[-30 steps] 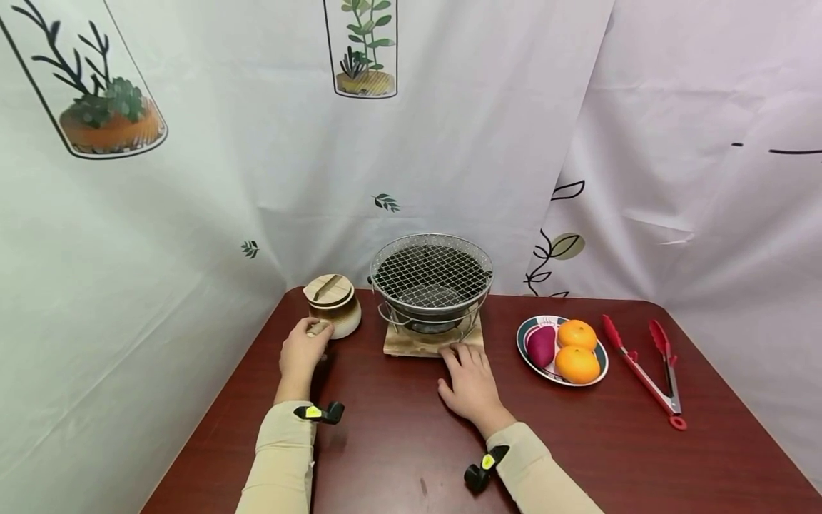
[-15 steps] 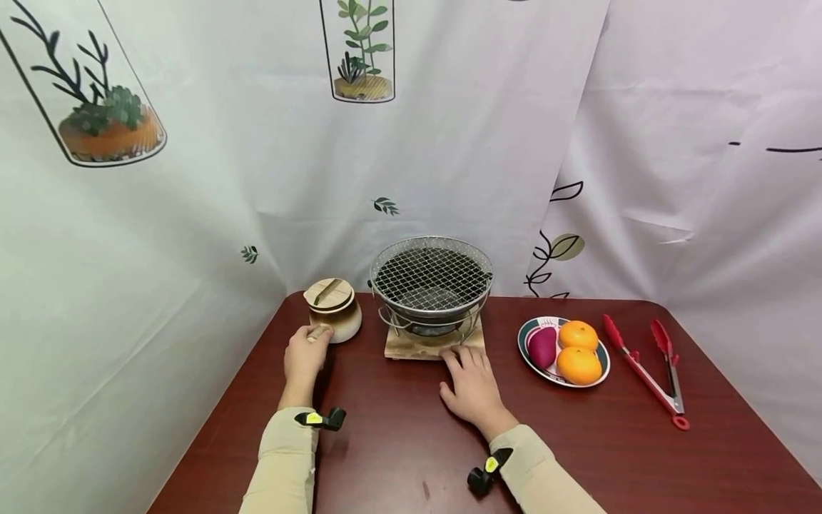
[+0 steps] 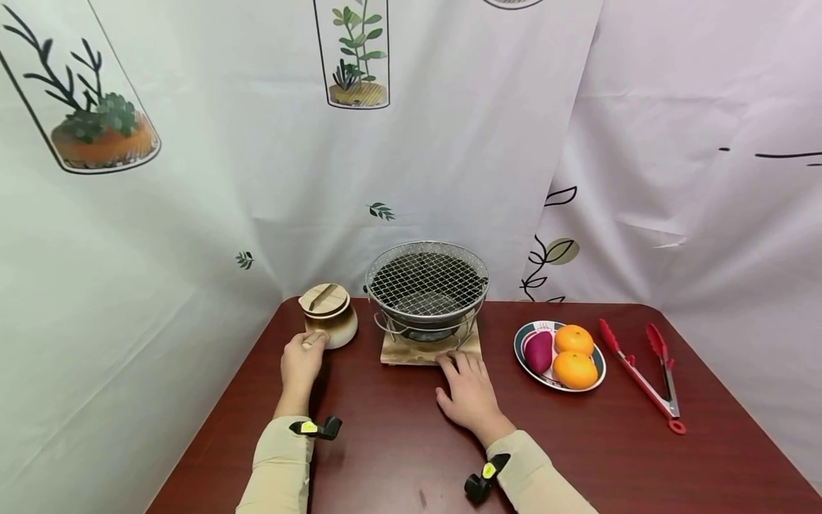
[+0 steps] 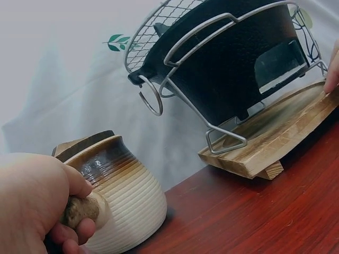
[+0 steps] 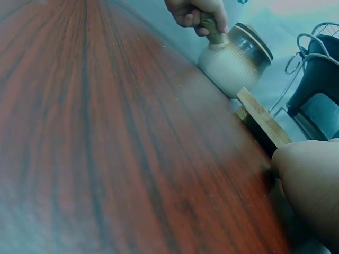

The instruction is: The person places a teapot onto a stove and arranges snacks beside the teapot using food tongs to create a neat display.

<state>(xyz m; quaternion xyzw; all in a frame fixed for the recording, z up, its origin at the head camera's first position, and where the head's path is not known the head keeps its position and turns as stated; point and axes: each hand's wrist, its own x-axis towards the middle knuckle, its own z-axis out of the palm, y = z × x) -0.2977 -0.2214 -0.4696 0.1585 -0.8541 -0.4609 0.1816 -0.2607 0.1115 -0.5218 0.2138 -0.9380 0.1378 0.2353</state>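
My left hand grips the stubby side handle of a ceramic pot, thumb and fingers curled round it. The pot is ribbed, brown at the neck and cream below. It stands upright at the table's far left, with a wooden lid on top. My right hand rests its fingertips on the front edge of a wooden board, palm down and fingers loosely extended. On that board sits a round dark tabletop grill in a wire stand, topped by a wire mesh.
A plate to the right holds a purple sweet potato-like item and two orange fruits. Red-tipped tongs lie spread farther right. A printed white cloth hangs close behind the table's far edge.
The head view has tilted up slightly, so everything sits a little lower in it. Both hands keep their places on the pot handle and the board.
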